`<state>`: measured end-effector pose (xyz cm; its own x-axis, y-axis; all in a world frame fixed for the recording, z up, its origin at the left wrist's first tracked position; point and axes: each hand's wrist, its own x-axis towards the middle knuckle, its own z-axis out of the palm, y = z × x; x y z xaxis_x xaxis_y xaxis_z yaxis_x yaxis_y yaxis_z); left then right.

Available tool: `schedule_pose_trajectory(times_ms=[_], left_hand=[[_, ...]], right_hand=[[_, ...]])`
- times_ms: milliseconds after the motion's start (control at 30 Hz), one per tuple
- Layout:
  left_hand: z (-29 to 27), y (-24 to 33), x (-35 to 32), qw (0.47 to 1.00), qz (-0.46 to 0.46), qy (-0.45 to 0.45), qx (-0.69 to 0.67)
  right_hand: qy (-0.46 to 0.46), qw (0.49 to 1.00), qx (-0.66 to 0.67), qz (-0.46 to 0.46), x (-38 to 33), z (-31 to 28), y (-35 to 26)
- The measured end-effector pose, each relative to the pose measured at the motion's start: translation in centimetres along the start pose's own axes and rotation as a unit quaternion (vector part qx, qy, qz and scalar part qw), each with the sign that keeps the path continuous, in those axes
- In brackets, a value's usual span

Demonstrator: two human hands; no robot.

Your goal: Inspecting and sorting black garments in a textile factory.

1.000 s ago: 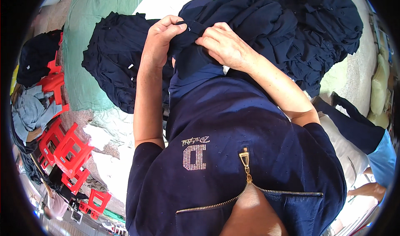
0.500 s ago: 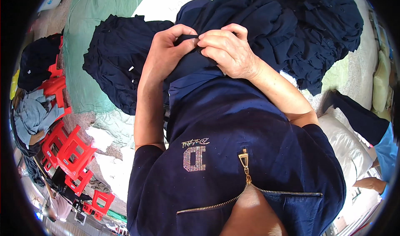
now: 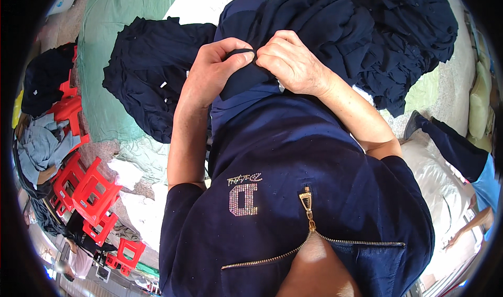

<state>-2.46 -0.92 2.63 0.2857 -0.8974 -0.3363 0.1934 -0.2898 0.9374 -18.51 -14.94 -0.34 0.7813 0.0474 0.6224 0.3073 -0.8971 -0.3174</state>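
Observation:
My left hand [image 3: 214, 69] pinches the edge of a dark navy garment [image 3: 245, 82] between thumb and fingers, above my lap. Close beside it, my right hand [image 3: 293, 65] is closed at the same edge, its fingertips nearly meeting the left thumb. Part of the cloth hangs below the hands onto my lap, and the fold between the right fingertips is hidden. Heaped dark navy garments [image 3: 398, 40] reach from my knees to the far right. Another dark pile [image 3: 146, 71], with small white tags, lies to the left of my left forearm.
Green sheeting [image 3: 112, 87] covers floor at the left. Several red plastic stools [image 3: 94, 191] stand lower left, near grey clothing [image 3: 44, 145]. White sacks [image 3: 435, 176] lie at the right. There another person, in a blue top [image 3: 487, 192] and dark trousers, reaches down.
My right fingers have drawn slightly away from the left thumb, and the cloth's edge shows more between them. At the right, the other person's arm and leg have shifted.

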Motion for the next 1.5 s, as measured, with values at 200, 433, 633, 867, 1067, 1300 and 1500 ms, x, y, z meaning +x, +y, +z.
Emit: schedule_pose_trajectory(times_ms=[200,433,633,867,1067,1300,1500], left_hand=[[-0.6,-0.2,-0.4,0.996,0.038,-0.008,0.085],[-0.5,0.0,-0.9,0.958,0.126,0.028,0.255],[0.4,0.3,-1.2,0.936,0.185,0.029,0.298],[1.1,-0.4,-1.9,0.934,0.152,0.061,0.316],[1.9,-1.6,-1.4,0.858,0.309,0.105,0.397],[2.9,-2.2,0.1,0.766,0.411,0.238,0.433],[2.6,-2.8,-0.2,0.801,0.413,0.176,0.396]], right_hand=[[-0.019,1.000,-0.008,0.012,0.0,0.3,0.0],[-0.011,0.994,0.079,0.076,0.5,0.3,-0.3],[-0.015,0.935,0.214,0.282,0.4,0.5,-1.5],[-0.018,0.931,0.205,0.300,0.0,0.4,-2.1],[0.058,0.934,0.199,0.290,-0.1,0.9,-1.9],[0.110,0.956,0.122,0.243,0.9,0.9,-1.9],[-0.082,0.940,0.173,0.283,-0.1,0.2,-0.9]])
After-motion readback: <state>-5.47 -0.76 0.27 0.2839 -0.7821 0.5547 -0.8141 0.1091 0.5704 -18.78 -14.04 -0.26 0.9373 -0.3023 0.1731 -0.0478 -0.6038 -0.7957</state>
